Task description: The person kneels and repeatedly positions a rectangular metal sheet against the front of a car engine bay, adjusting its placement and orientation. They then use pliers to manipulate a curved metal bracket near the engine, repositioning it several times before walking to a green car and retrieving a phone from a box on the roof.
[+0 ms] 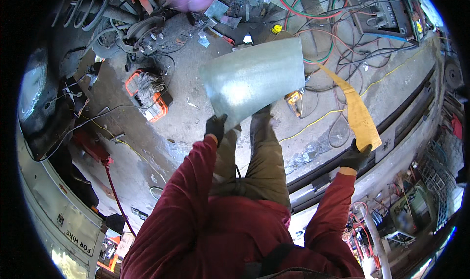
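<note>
Head view: from where I stood, the person looked down at a concrete floor (186, 115), both arms reaching forward and spread apart.
Left arm (188, 176): it slanted inward from the shoulder, the dark red sleeve running up to the wrist in front of the body.
Left hand (215, 127): dark-gloved, it was closed around the near left corner of the metal sheet (257, 76).
Metal sheet: grey, shiny and gently curved, it spread out ahead of the legs (267, 166), partly covering the boots; I couldn't tell whether its far edge touched the floor.
Right arm (335, 205): this one reached out wider to the right, a strip of bare wrist between sleeve and glove.
Right hand (356, 156): also dark-gloved, it gripped the broad near end of the yellow-brown template piece (360, 113), thumb raised along the left edge.
Template piece: it narrowed to a tip pointing forward and left, well apart from the left hand.
Yellow power tool (294, 103): it lay between the two pieces, just beside the sheet's right corner.
Orange case (160, 110): it sat to the left, with grey cloth-like stuff on it.
</note>
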The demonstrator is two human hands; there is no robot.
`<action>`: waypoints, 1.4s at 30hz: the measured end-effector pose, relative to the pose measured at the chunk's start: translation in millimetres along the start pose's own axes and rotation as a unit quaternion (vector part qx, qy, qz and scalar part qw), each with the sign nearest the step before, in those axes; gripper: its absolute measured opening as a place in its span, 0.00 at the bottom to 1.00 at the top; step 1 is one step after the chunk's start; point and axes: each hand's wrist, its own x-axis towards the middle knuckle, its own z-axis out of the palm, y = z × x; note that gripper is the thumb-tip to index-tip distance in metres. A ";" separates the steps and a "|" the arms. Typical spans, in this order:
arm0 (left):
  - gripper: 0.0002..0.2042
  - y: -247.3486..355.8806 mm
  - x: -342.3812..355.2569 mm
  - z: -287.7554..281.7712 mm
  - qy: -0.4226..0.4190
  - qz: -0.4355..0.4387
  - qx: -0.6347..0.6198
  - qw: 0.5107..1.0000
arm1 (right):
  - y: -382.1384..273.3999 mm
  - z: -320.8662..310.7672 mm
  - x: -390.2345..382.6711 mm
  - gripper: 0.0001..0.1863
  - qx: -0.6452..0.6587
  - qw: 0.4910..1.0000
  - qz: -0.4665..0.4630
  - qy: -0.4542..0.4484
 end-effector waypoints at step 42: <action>0.17 71.6 452.2 -106.3 0.039 0.513 0.485 0.707 | 367.2 107.7 114.9 0.30 -0.546 0.816 -0.135 -0.134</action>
